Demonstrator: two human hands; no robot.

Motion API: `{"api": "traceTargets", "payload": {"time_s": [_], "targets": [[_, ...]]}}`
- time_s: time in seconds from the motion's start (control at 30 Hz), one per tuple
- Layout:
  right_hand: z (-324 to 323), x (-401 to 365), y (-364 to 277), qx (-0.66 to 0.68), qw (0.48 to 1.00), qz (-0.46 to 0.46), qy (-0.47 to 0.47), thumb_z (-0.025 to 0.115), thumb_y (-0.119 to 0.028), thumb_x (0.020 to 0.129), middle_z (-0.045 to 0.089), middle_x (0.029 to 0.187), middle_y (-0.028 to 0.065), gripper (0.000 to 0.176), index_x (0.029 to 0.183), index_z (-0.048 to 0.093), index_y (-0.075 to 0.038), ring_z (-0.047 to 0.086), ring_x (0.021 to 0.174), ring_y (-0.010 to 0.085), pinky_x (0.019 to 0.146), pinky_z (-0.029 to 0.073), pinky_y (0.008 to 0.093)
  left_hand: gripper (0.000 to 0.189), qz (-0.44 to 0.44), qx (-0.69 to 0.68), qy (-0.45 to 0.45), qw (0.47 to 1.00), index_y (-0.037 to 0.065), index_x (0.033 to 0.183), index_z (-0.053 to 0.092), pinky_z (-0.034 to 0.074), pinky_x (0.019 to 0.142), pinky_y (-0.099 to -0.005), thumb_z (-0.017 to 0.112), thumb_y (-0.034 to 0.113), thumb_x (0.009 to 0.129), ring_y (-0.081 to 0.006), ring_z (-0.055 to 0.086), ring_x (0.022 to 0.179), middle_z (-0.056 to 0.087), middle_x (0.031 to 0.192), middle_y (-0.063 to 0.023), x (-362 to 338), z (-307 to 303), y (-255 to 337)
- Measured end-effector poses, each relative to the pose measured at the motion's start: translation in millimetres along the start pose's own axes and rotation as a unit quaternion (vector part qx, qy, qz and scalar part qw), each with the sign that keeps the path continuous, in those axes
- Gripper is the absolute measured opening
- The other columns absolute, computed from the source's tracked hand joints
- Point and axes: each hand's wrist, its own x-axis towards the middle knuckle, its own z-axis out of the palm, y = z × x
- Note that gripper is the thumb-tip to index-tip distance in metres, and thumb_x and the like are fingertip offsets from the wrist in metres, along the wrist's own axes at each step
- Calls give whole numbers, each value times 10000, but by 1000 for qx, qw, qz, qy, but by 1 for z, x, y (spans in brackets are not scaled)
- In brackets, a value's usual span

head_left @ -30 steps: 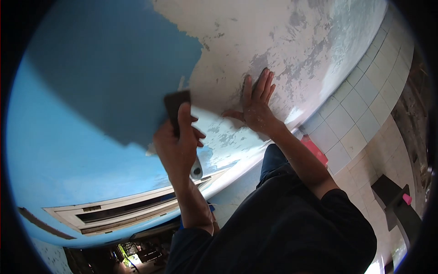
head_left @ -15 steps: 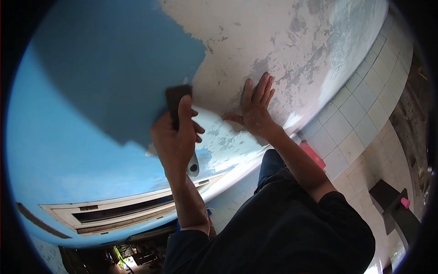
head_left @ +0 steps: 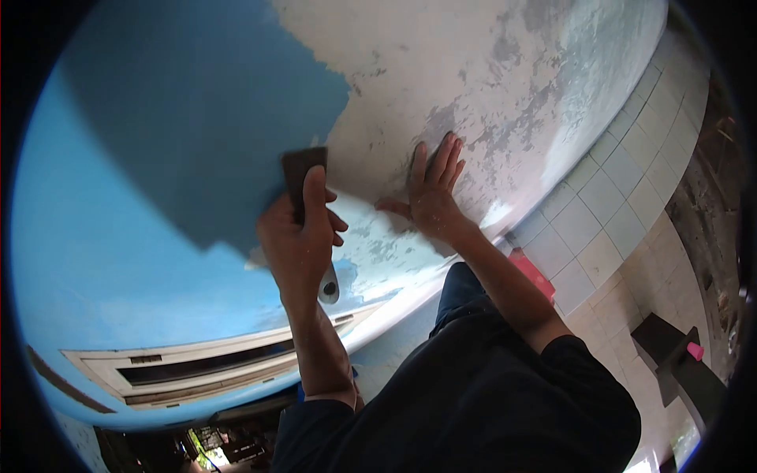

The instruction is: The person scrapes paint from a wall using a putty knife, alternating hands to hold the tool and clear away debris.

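My left hand (head_left: pixel 298 244) is closed around a putty knife (head_left: pixel 304 172), its thumb laid along the dark blade. The grey handle end, with a hole in it, sticks out below the fist. The blade lies over the blue paint (head_left: pixel 236 102), close to the ragged edge where the paint gives way to a bare, pale wall surface (head_left: pixel 410 47). To the right, my right hand (head_left: pixel 436 197) rests flat on the bare patch with fingers spread, holding nothing. Grey blotches mark the wall around its fingertips.
A white-framed opening (head_left: pixel 95 364) is set in the wall at lower left. Pale tiles (head_left: pixel 603 201) run along the foot of the wall at right, near a pink-red object (head_left: pixel 530 276). A dark stand-like object (head_left: pixel 666 351) with a pink piece on it is at lower right.
The whole view has shifted slightly to the left. My right hand sits a touch lower in view; the putty knife stays in my left hand near the same paint edge.
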Motion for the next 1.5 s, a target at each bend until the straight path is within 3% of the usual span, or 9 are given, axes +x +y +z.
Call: {"api": "traceTargets", "payload": {"time_s": [0.13,0.23,0.33,0.43,0.7,0.77,1.17,1.37,1.5], "targets": [[0,0,-1,11,998,33,-44,584,-797,762,-149,1430,559,1319,1542,-41,63,-124,1327,752,939,107,872,437,39,10,6,999,-8,738,666,404,399,-244,645,352,985,-97,570,420,601,522,-66,11,14,14],[1,1,3,10,1000,2,-15,584,-802,760,-156,1425,561,1298,1541,35,77,-139,1326,750,943,97,871,434,27,-7,0,1000,-15,742,674,410,400,-244,646,344,984,-102,574,412,610,527,-73,1,10,9],[-13,5,-2,6,997,3,-74,659,-693,804,-264,1378,558,1363,1470,-217,110,-203,1268,777,878,123,897,446,-11,8,20,1000,-26,756,680,419,410,-242,640,354,986,-105,579,417,607,518,-72,-7,-2,-2],[-14,6,-3,16,996,5,-83,649,-683,821,-265,1375,559,1347,1466,-225,114,-213,1266,775,878,116,898,454,-11,2,22,1000,-21,760,684,425,408,-243,644,373,981,-110,584,412,601,496,-67,0,0,4],[-1,2,2,19,1000,-7,-10,609,-757,787,-210,1417,550,1322,1526,-122,60,-137,1319,755,912,135,882,464,6,16,2,1000,-18,759,682,429,411,-249,646,389,978,-117,591,416,604,497,-70,5,1,6],[-2,-2,1,22,1000,-8,-15,607,-761,784,-209,1418,549,1325,1527,-122,59,-126,1315,761,901,149,885,463,29,0,-6,1000,-16,758,681,429,411,-248,646,390,978,-118,592,416,599,492,-68,8,10,12],[-4,3,5,2,1000,-17,-16,584,-778,783,-175,1408,569,1326,1513,-94,98,-115,1312,768,886,168,889,474,-25,6,5,1000,-8,754,679,435,416,-255,636,406,981,-114,589,409,594,484,-60,-8,0,-12],[-2,-1,3,-5,1000,-17,-15,603,-764,780,-168,1408,571,1327,1508,-80,111,-120,1312,766,890,169,888,465,19,-13,-3,1000,-8,755,678,430,410,-258,627,393,987,-114,588,411,600,493,-59,5,10,2],[-4,0,3,-5,1000,-11,-22,611,-758,780,-171,1410,569,1326,1508,-74,114,-127,1315,762,900,167,883,449,4,-17,10,1000,-12,751,672,430,408,-259,630,368,987,-116,589,414,597,496,-64,-2,7,-6]]}}
